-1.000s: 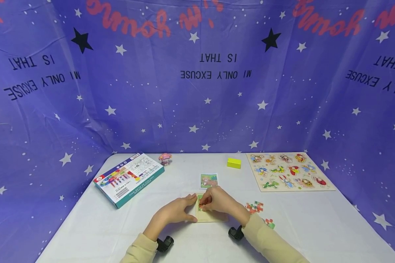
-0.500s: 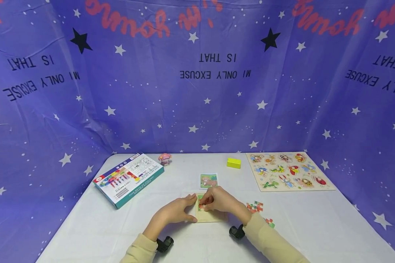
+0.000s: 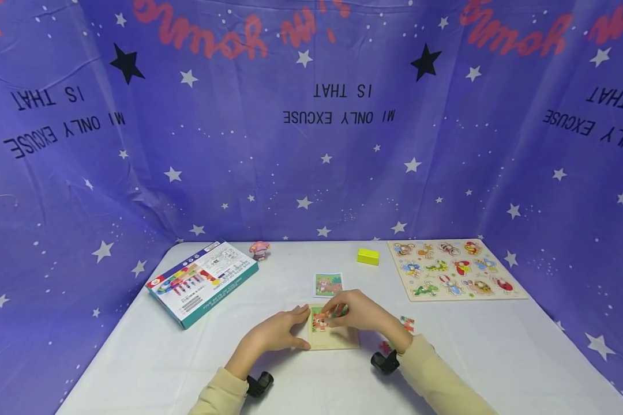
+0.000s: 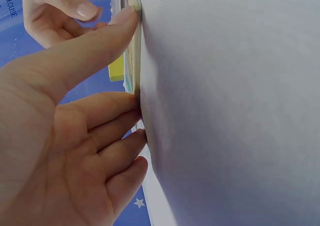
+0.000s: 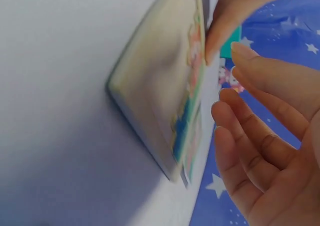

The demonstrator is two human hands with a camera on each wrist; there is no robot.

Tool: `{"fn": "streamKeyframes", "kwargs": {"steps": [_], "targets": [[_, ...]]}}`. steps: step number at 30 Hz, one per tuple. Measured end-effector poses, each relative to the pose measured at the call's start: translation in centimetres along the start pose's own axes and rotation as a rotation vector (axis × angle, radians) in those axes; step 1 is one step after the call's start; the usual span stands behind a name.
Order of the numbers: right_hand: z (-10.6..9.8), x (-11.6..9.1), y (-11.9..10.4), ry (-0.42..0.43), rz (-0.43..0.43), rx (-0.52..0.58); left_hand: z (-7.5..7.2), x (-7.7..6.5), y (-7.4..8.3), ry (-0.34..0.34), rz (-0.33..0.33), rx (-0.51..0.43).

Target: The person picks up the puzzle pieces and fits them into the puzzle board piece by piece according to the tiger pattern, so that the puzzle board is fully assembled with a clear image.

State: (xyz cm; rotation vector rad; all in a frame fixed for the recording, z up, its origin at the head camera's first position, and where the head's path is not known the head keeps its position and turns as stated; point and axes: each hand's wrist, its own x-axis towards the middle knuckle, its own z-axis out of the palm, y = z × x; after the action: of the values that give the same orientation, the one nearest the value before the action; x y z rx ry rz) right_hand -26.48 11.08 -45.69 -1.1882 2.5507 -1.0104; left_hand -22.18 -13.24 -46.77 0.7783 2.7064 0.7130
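Observation:
A small wooden jigsaw tray (image 3: 337,342) lies flat on the table, with joined puzzle pieces (image 3: 319,323) showing an orange-and-green picture in its far left part. My left hand (image 3: 277,332) rests against the tray's left side, thumb at the near corner and fingertips at the far one, as the left wrist view also shows. Over the tray hovers my right hand (image 3: 360,311), its fingers loosely bent. Nothing shows between those fingers in the right wrist view, where a strip of pieces (image 5: 194,60) runs along the tray's far side.
Behind the tray lies a picture card (image 3: 329,285). Loose pieces (image 3: 407,323) sit right of it, partly hidden by my right forearm. Farther out are a boxed toy (image 3: 203,282), a pink figurine (image 3: 260,250), a yellow block (image 3: 368,257) and an insect puzzle board (image 3: 454,271).
My right hand has let go of the piece it pressed into the tray and shifted slightly right, uncovering the orange picture. The left hand has stayed in place.

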Motion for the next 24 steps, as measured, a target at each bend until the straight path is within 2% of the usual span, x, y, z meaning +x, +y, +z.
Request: {"fn": "streamKeyframes", "kwargs": {"steps": [13, 24], "targets": [[-2.8, -3.3, 1.0, 0.085, 0.001, -0.055, -0.1, 0.0, 0.0, 0.001, -0.005, -0.01], [-4.2, -7.0, 2.7, 0.049, 0.086, -0.077, 0.0, 0.0, 0.1, 0.0, 0.004, -0.002]]}}
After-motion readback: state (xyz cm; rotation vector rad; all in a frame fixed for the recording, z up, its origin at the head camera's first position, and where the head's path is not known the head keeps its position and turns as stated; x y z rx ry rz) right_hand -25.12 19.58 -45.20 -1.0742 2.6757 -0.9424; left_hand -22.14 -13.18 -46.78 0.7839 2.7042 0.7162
